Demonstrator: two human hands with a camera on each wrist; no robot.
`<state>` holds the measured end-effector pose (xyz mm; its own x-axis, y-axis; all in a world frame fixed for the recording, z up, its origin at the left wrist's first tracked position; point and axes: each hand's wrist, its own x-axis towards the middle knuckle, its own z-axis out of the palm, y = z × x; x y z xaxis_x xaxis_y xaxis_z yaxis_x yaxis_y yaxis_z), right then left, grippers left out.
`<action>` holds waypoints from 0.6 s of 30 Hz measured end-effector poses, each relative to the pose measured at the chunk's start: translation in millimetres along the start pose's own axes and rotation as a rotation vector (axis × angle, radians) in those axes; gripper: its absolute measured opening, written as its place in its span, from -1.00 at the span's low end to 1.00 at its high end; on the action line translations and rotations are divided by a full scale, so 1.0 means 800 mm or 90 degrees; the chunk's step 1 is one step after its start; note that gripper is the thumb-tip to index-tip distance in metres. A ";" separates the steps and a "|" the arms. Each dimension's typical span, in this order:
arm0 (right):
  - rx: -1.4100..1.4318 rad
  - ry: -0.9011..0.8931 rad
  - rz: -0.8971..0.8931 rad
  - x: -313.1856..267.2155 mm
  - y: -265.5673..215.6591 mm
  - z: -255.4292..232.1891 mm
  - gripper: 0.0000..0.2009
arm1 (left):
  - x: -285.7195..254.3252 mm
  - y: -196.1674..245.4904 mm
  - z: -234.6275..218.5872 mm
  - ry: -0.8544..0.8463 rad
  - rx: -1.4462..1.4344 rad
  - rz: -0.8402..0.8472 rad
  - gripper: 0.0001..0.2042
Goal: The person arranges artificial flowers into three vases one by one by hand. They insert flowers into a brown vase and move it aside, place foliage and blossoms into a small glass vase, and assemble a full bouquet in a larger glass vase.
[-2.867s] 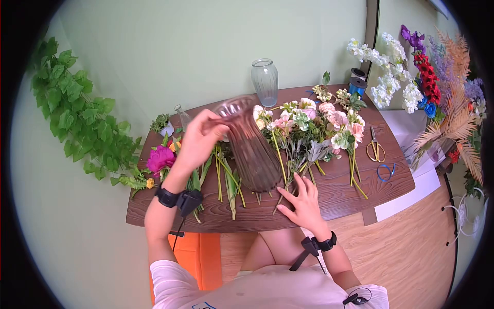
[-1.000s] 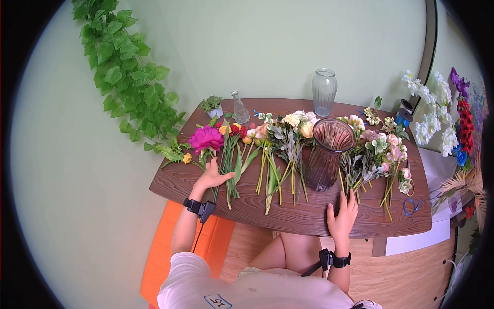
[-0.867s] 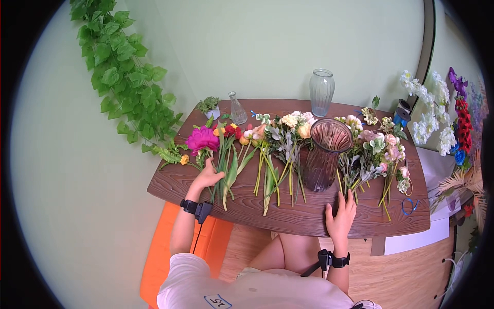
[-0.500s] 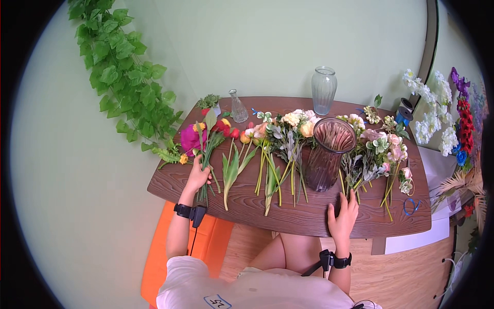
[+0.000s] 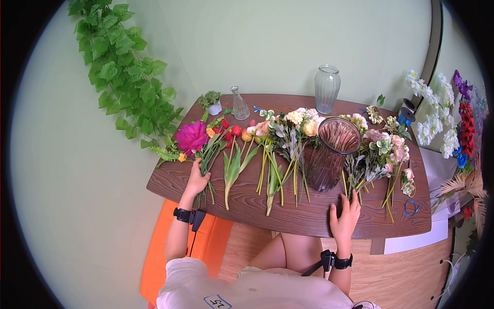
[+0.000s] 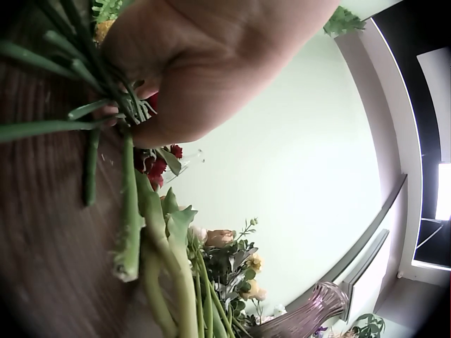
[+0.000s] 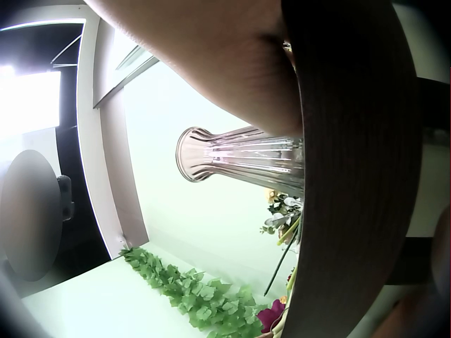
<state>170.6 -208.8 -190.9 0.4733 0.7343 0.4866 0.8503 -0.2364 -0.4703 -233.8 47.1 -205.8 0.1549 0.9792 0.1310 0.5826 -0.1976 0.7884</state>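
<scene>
Left hand [image 5: 196, 180] pinches green stems [image 6: 129, 225]; right hand [image 5: 346, 220] rests at the table's [image 5: 301, 221] edge.
Only the head view shows the right hand's spread fingers.

Vine [image 5: 121, 59] cut off above, left hand's [image 6: 194, 74] fingertips seemingly behind stems [image 6: 128, 225], right hand [image 7: 232, 67] cropped in its wrist view

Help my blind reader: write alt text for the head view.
A person's left hand grips green flower stems at a dark brown wooden table; the right hand is near a ribbed purple-brown glass vase. Pink and cream flowers flank it; a clear glass vase stands behind.
</scene>
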 end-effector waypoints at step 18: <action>-0.002 -0.003 0.003 0.000 -0.002 -0.001 -0.63 | -0.022 0.163 0.032 -0.225 0.173 0.240 -0.58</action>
<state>169.7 -209.1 -189.8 0.4756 0.7364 0.4811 0.8489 -0.2411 -0.4703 -139.9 3.2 -120.6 0.6210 0.7733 0.1276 0.6122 -0.5803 0.5371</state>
